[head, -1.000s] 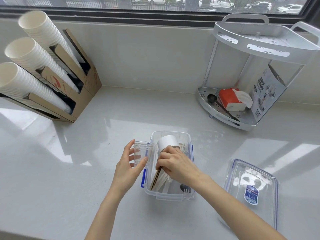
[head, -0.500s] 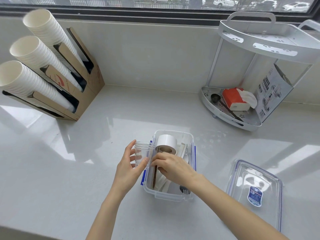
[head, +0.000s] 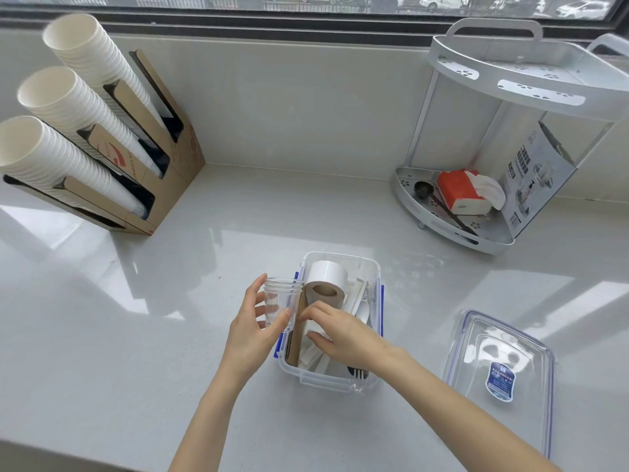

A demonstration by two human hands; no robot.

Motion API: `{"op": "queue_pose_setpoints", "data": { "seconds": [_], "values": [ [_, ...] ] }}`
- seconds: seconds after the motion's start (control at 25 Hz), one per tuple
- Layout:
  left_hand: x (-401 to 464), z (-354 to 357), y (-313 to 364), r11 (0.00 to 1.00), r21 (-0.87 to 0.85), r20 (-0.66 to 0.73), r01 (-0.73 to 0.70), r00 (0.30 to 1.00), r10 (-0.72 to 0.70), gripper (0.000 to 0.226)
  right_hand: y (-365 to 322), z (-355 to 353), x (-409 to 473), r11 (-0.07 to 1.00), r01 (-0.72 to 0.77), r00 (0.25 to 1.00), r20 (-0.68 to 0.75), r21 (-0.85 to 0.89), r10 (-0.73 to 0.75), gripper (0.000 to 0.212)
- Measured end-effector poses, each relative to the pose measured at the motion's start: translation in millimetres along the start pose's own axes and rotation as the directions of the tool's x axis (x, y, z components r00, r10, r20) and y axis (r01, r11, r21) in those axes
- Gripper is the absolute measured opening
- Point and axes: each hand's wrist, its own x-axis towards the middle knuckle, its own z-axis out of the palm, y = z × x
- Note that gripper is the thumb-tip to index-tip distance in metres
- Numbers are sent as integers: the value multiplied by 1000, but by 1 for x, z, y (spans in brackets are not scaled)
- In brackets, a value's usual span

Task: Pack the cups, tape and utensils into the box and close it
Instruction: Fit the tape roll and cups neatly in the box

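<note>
One clear plastic cup (head: 283,303), upright, is sitting in the left hand (head: 253,330), fingers curling round its wall; it is hanging just outside the box's left rim. One roll of white tape (head: 326,282) is lying tilted at the far end of the clear box (head: 376,277), brown core facing the camera. The right hand (head: 343,332) is reaching into the box, fingertips pressing on pale wrapped utensils (head: 355,294); whether it is pinching one I cannot tell. One black fork (head: 356,372) is showing at the near end. One lid (head: 500,376), blue label, is lying flat to the right, well apart from the box.

Surface: a glossy pale grey counter (head: 136,318) running under a window, cars outside.

Far left, three stacks of white paper cups (head: 78,103) are leaning in a cardboard holder (head: 170,172). Far right, a two-tier white rack (head: 503,80) is carrying an orange tissue pack (head: 459,190), a dark scoop (head: 423,190) and a printed carton (head: 536,178).
</note>
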Motion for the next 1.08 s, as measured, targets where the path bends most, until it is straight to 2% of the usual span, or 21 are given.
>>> {"op": "queue_pose_setpoints", "data": {
  "seconds": [0.24,0.4,0.56,0.68,0.84,0.96,1.08],
  "values": [
    [1,3,2,999,-15,11,-28,1000,29,63,6,-3,0,984,18,998,61,-175,-8,37],
    [2,7,5,998,-49,39,-38,998,40,61,10,-3,3,945,63,979,202,-320,4,35],
    [2,18,7,998,-2,60,-70,996,70,64,13,-2,2,910,48,952,293,-411,83,37],
    [2,26,1,979,152,68,-135,990,126,66,15,-7,-1,881,28,945,299,-472,130,38],
    [0,37,-3,907,350,87,-233,973,216,62,14,-12,-7,859,35,931,328,-511,157,40],
    [1,48,-6,788,541,88,-296,951,297,60,16,-10,-9,856,29,936,315,-516,158,40],
    [2,55,-11,666,689,96,-286,947,307,61,17,-9,-11,862,28,945,295,-506,142,39]
  ]
}}
